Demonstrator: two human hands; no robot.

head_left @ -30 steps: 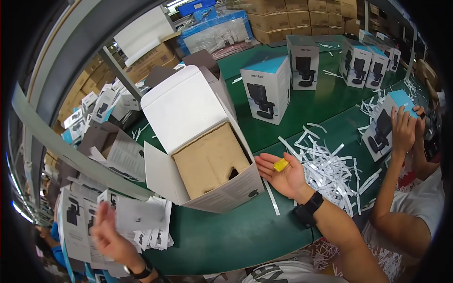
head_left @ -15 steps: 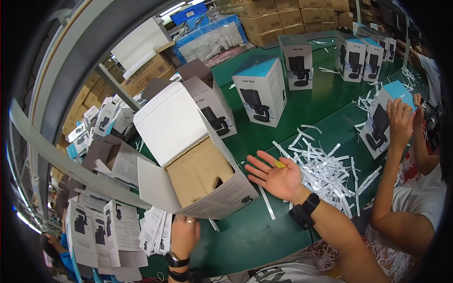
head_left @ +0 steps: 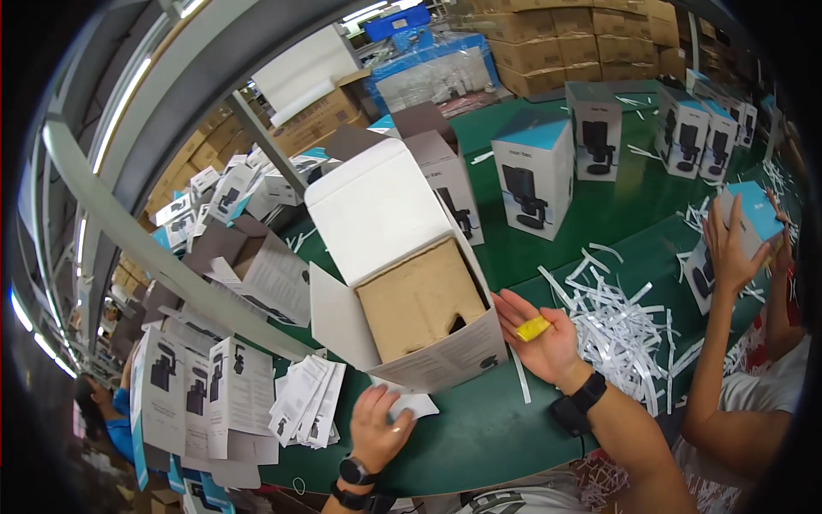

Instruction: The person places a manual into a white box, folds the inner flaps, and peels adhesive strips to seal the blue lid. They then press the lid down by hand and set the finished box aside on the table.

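An opened white carton (head_left: 394, 193) stands before me with its flaps up and a brown moulded pulp insert (head_left: 419, 295) inside; a dark notch shows in the insert. At the carton's near side my left hand (head_left: 383, 428) has its fingers bent over a folded white leaflet (head_left: 417, 405), pinching its edge. By the carton's right wall is my right hand (head_left: 548, 347), palm up, its fingers partly stretched along the wall. Under its thumb it holds a small yellow object (head_left: 533, 329), whose kind I cannot make out.
Left of my left hand lie a stack of white leaflets (head_left: 306, 401) and open printed cartons (head_left: 184, 385). White paper shreds (head_left: 621, 338) are heaped to the right. Closed microphone boxes (head_left: 535, 176) stand behind. At right, a co-worker's hand (head_left: 728, 248) rests on another box.
My view has turned left, so the scene sits further right. My left hand has moved from beside the leaflet stack onto the white leaflet. More of the yellow object shows in my right hand.
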